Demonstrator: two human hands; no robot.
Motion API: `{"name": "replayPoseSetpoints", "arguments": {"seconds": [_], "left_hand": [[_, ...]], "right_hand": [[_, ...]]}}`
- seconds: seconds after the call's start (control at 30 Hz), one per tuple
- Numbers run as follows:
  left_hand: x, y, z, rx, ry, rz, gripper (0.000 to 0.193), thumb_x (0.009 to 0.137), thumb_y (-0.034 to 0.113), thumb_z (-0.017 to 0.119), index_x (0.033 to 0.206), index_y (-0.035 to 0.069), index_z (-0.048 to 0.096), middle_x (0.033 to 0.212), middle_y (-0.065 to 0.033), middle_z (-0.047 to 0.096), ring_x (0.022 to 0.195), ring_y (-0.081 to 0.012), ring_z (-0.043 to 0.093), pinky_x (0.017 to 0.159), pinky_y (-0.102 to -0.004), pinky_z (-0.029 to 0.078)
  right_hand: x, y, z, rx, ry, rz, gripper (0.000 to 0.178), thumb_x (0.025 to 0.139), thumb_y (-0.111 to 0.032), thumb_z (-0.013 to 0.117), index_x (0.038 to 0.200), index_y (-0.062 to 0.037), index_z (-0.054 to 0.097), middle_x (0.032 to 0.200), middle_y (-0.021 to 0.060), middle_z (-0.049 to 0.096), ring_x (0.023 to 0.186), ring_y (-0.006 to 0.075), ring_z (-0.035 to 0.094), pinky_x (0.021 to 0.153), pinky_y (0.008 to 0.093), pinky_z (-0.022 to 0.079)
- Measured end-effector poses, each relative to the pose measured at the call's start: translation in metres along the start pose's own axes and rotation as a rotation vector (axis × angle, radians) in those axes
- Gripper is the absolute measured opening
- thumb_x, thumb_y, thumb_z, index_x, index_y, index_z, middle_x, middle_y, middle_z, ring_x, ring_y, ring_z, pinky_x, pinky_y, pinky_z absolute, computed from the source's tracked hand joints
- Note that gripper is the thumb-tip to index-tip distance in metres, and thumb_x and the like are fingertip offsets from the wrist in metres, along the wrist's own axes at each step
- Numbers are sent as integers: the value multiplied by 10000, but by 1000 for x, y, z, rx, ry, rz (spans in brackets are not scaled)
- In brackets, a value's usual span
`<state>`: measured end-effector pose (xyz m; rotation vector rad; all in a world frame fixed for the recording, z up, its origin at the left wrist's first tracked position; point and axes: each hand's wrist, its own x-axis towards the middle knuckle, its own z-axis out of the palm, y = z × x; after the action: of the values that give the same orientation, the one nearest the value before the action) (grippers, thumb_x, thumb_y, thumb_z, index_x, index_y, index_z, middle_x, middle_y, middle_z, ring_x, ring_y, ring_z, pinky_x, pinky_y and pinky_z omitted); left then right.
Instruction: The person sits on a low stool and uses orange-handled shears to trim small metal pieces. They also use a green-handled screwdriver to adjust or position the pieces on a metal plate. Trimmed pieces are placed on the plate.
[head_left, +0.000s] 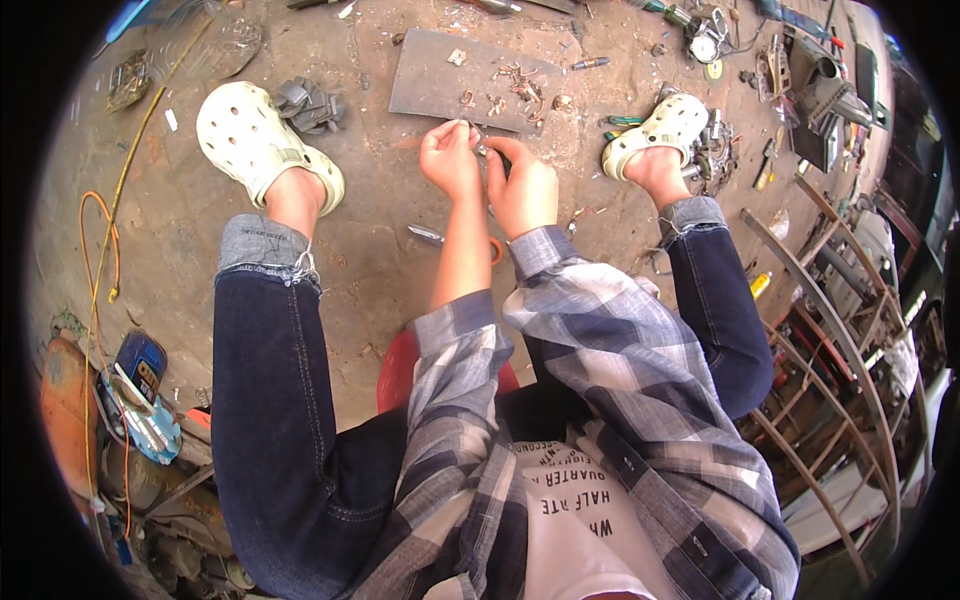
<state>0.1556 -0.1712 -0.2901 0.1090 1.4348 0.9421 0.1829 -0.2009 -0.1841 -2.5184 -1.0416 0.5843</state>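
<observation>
My left hand [452, 158] is closed in a pinch above the near edge of a flat grey sheet [430, 75]. Something small and metallic shows at its fingertips, too small to name. Close beside it, my right hand [524, 192] is curled, its fingertips almost meeting the left ones. A dark, slim thing shows along its fingers, mostly hidden. On the sheet lie copper-coloured scraps [525, 85] and a small pale piece [457, 57]. Below my wrists, a metal blade-like tool [426, 234] and an orange loop [496, 250] lie on the ground.
Dark flat pieces [308, 105] lie by my left shoe [240, 135]; metal parts [715, 150] by the right. A round gauge [705, 48] stands far right. A curved metal frame [840, 340] lines the right side. A yellow cord [150, 115] and blue container [140, 362] are left.
</observation>
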Motion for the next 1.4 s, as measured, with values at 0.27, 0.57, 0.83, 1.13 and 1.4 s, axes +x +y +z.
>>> {"name": "replayPoseSetpoints", "arguments": {"seconds": [0.27,0.57,0.83,1.13,1.4], "left_hand": [[4,0,-4,-13,-11,-41,71,810,-50,633,867,-52,591,781,-124,649,654,-160,635,585,-239,531],[3,2,-2,-15,-17,-79,57,807,-63,621,849,-43,588,764,-111,642,626,-152,621,568,-236,515],[1,7,-3,-21,-2,-71,62,801,-66,616,846,-42,580,758,-113,641,614,-152,613,569,-240,513],[1,10,-4,0,-30,-92,74,795,-72,620,852,-50,578,762,-113,641,613,-148,613,573,-235,511],[10,0,-10,49,-8,-84,79,793,-60,637,863,-35,612,788,-100,642,655,-133,609,580,-234,495]], "right_hand": [[0,-1,0,-45,-14,-31,159,839,-167,607,963,-100,680,734,175,652,676,343,647,624,420,508],[2,-2,-3,-100,-40,-34,154,830,-159,616,963,-109,675,764,168,658,703,344,645,636,427,507],[-1,-6,-3,-160,-74,-64,164,822,-149,616,973,-114,668,832,144,666,733,344,643,648,425,508],[20,0,-13,-351,-212,-232,113,825,-192,614,900,-116,653,734,101,642,666,311,639,591,404,513],[30,-9,-10,-450,-302,-351,130,783,-165,591,882,-118,660,751,123,645,667,296,655,604,390,525]]}}
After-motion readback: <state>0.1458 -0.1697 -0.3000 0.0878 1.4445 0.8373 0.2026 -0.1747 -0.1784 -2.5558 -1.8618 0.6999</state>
